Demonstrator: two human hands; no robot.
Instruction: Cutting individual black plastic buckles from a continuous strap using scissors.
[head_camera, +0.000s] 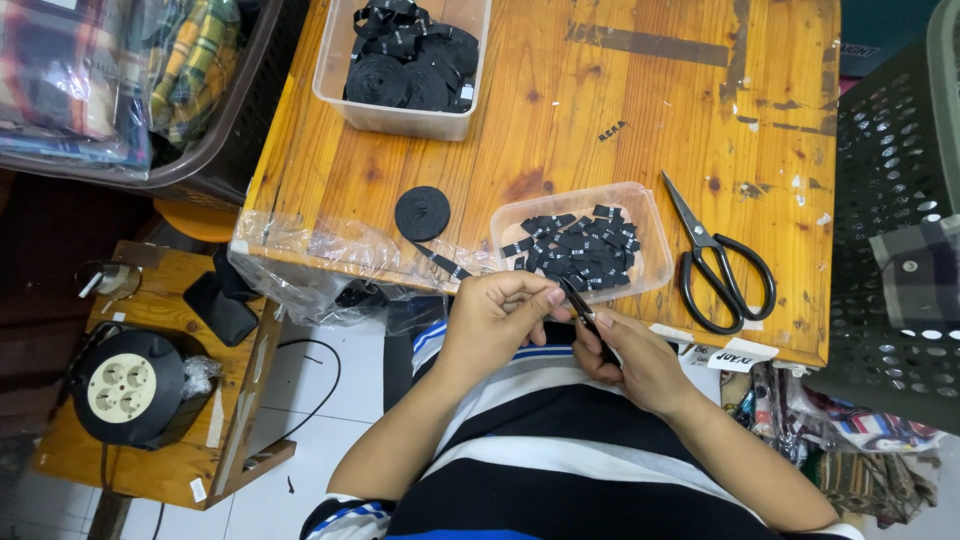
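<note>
**Desk:** What sits at the centre?

**Photographer:** A thin black snipping tool (588, 318), held just below the near edge of the wooden surface (600, 110), above the person's striped shirt. Its long axis runs diagonally, the upper end toward the left hand (492, 318), the lower end tucked into the right hand (640, 362). The right hand is closed around it; the left hand's fingertips are pinched narrow at its tip, on something too small to make out.

**Desk:** And around it?

**Photographer:** Just beyond the hands, a shallow clear plastic tray (650, 225) holds a heap of small black woven label pieces (580, 248). To its left lies a flat, round roll of black ribbon (422, 213), its loose tail trailing toward the edge over crinkled clear plastic film (300, 262). Right of the tray rest black-handled scissors (715, 262), blades pointing away from the person. Farther back, a deeper clear tub (345, 60) carries more black rolls (405, 62). The surface is varnished, knotty, orange pine.
</note>
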